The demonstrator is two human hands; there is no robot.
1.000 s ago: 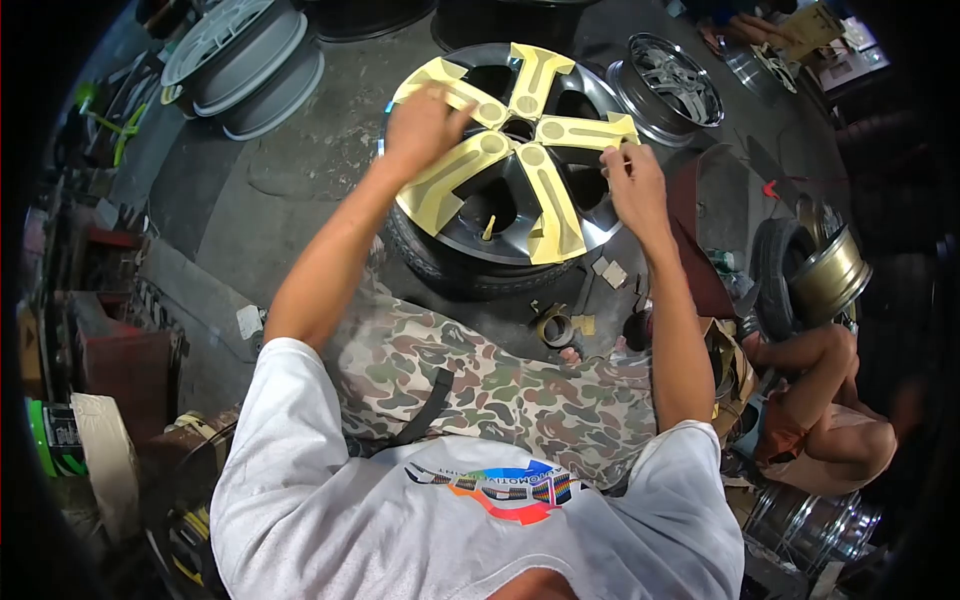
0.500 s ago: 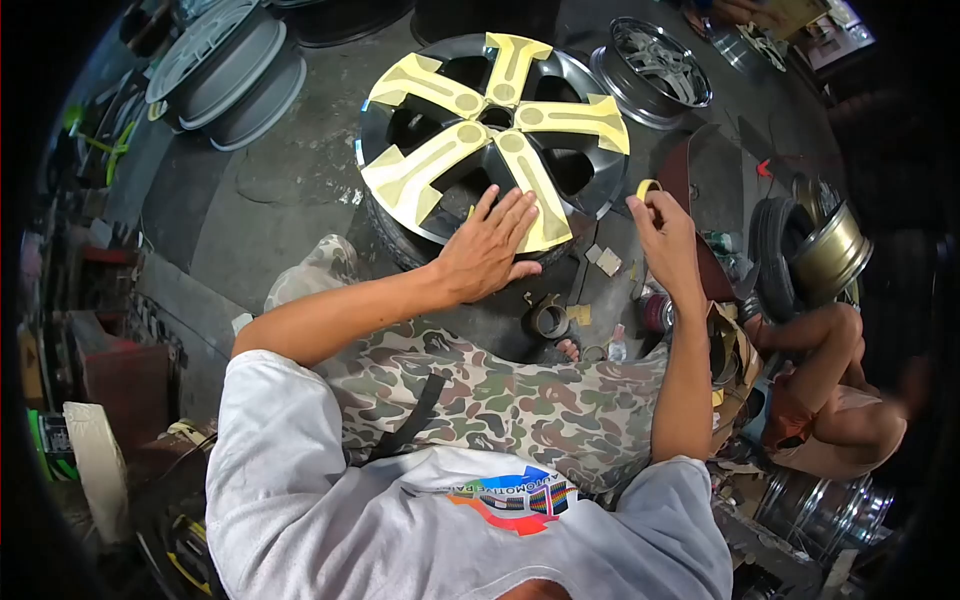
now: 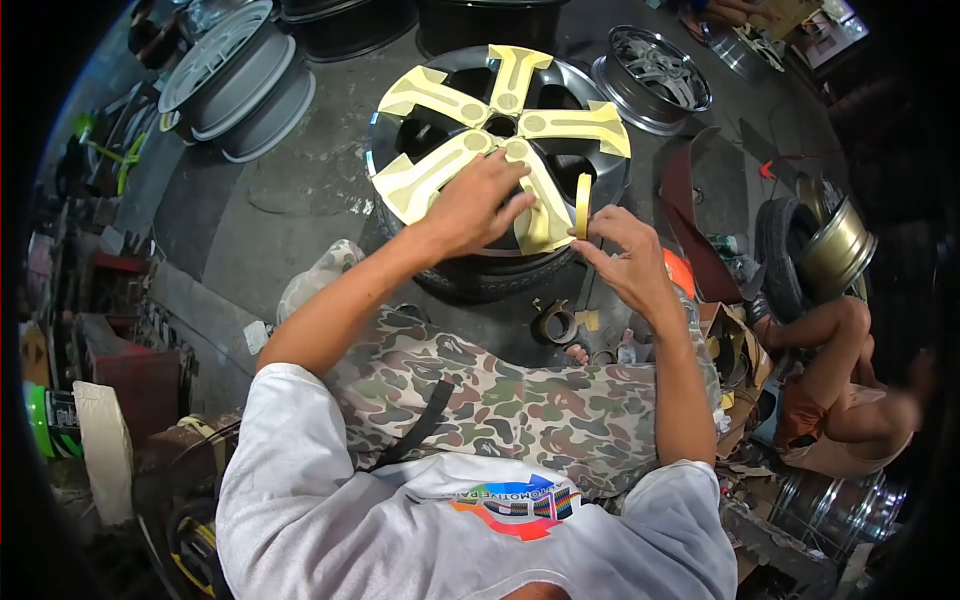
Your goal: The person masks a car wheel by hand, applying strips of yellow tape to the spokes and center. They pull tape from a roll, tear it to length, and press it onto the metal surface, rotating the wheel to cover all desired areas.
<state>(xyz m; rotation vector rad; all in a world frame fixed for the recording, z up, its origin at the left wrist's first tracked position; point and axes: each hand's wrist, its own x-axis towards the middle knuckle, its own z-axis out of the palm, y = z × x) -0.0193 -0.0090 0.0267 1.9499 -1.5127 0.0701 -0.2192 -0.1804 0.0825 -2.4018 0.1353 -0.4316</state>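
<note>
A dark alloy wheel (image 3: 602,150) lies face up before me, its five-spoke front largely covered by yellow masking tape (image 3: 575,123) cut to the spokes' shape. My left hand (image 3: 478,203) rests over the two nearest spokes, fingers stretched toward the hub and somewhat apart, holding nothing. At the wheel's near right edge, my right hand (image 3: 635,258) pinches a yellow roll of masking tape (image 3: 583,205), turned edge-on to me. Its fingertips are right by the outer end of the nearest taped spoke. A tire (image 3: 480,280) shows beneath the wheel.
Silver rims (image 3: 235,95) are stacked at the upper left; a chrome wheel (image 3: 655,80) lies at the upper right. A brown tape roll (image 3: 553,323) sits on the floor near my legs. At right are a gold rim (image 3: 838,248), a tire (image 3: 785,250) and another seated person (image 3: 835,380).
My left hand has slid up the spoke toward the hub. My right hand has brought the tape roll leftward and down to the wheel's edge.
</note>
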